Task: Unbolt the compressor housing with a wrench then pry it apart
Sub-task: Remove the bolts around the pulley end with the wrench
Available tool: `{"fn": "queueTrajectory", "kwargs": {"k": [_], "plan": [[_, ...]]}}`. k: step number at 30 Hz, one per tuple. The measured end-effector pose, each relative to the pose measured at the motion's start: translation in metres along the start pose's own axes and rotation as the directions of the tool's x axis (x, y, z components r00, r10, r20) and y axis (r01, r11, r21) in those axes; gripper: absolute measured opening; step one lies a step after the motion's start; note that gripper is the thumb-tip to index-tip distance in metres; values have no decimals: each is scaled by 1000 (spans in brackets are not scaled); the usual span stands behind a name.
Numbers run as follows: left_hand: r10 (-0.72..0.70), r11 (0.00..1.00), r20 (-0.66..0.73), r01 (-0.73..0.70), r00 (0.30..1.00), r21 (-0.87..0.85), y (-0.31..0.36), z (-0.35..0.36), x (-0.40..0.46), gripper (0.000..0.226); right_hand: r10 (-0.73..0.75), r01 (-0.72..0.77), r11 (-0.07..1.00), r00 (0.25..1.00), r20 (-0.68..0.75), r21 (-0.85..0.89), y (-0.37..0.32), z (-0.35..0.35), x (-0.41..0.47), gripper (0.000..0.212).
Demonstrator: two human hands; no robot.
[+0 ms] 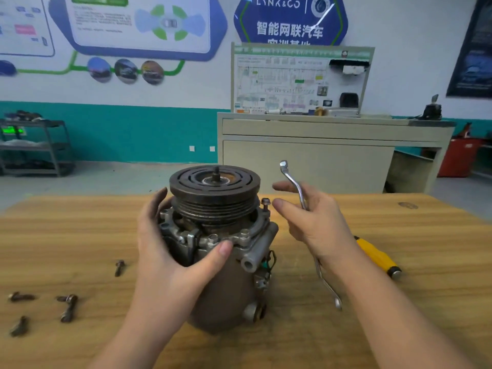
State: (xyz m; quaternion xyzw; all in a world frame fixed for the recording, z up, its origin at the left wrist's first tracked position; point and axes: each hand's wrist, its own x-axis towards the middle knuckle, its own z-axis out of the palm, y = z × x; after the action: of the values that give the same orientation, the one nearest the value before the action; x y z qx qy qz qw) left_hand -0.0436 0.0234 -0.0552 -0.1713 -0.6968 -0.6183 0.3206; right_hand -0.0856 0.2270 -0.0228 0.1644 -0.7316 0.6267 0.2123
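Wooden bench (346, 225) bearing upright compressor (218, 251), gripped round its housing by left hand (170, 243); wrench (303, 206) held in right hand (316, 219), index finger and thumb extended beside raised bolt (265, 202); five loose bolts (68, 307) lying left

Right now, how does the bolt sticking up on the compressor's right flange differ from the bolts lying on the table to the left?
The flange bolt stands upright, its shank in the compressor flange; the loose bolts lie on their sides on the wooden table.
The flange bolt sits beside the right hand, which holds the wrench; the loose bolts lie left of the left hand.
All look like similar flanged bolts.
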Motion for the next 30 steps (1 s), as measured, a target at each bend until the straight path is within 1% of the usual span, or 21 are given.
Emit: {"fn": "queueTrajectory", "kwargs": {"k": [3,6,9,10,12,14,15,16,17,18,19,20,21,22,23,24,25,27,28,29,30], "plan": [[-25,999,-12,26,1000,33,-1,-1,-1,104,-15,9,995,998,60,95,0,0,0,32],[-21,999,-3,22,1000,25,-3,-2,0,102,2,-11,996,995,98,89,-2,6,0,20],[-18,1000,-31,19,999,19,-6,0,1,99,16,-21,992,999,37,122,-4,5,0,12],[-24,1000,-49,24,998,13,-5,1,1,98,13,-15,994,1000,18,110,-7,5,-1,8],[-22,998,-105,28,994,54,2,3,-1,92,-29,30,999,999,-28,32,-16,7,-3,11],[115,977,-166,-81,979,198,18,5,-4,80,-97,97,995,987,-125,-3,-31,8,-8,9],[247,949,-193,-197,950,246,26,5,-7,69,-122,125,992,978,-168,6,-39,7,-13,8],[338,927,-225,-282,914,248,38,6,-10,52,-146,152,988,973,-182,22,-48,7,-19,12],[367,926,-261,-325,893,191,50,6,-14,35,-168,177,983,973,-159,41,-56,7,-27,18],[325,945,-240,-307,915,109,66,5,-16,23,-191,200,977,975,-115,73,-64,9,-37,23],[217,975,-164,-221,962,-5,77,5,-18,18,-212,218,968,975,-58,125,-72,13,-48,24],[73,994,-9,-73,997,-78,89,3,-22,20,-228,224,957,974,4,184,-78,18,-58,24],[-70,984,192,99,979,-148,93,2,-25,22,-240,222,949,969,59,223,-81,23,-67,25],[-156,949,373,243,915,-199,101,-3,-28,35,-237,209,950,966,102,234,-81,26,-73,28],[-228,916,440,345,869,-205,103,-11,-30,57,-212,178,960,967,141,218,-81,28,-77,32],[-273,902,526,405,805,-152,114,-20,-29,99,-170,136,972,969,178,189,-80,28,-79,35],[-306,866,520,460,797,-195,113,-24,-26,29,-121,89,984,969,214,153,-78,27,-79,34],[-427,845,496,529,756,-80,113,-30,-16,25,-26,-1,995,958,284,95,-80,25,-80,21],[-453,842,454,536,767,-65,112,-36,-11,21,13,-33,997,961,275,68,-83,25,-80,15],[-486,858,325,514,811,1,97,-46,-7,14,44,-58,997,972,229,53,-84,24,-79,18],[-472,881,184,464,862,91,81,-61,-2,7,75,-82,996,986,151,45,-83,22,-78,27]]}}
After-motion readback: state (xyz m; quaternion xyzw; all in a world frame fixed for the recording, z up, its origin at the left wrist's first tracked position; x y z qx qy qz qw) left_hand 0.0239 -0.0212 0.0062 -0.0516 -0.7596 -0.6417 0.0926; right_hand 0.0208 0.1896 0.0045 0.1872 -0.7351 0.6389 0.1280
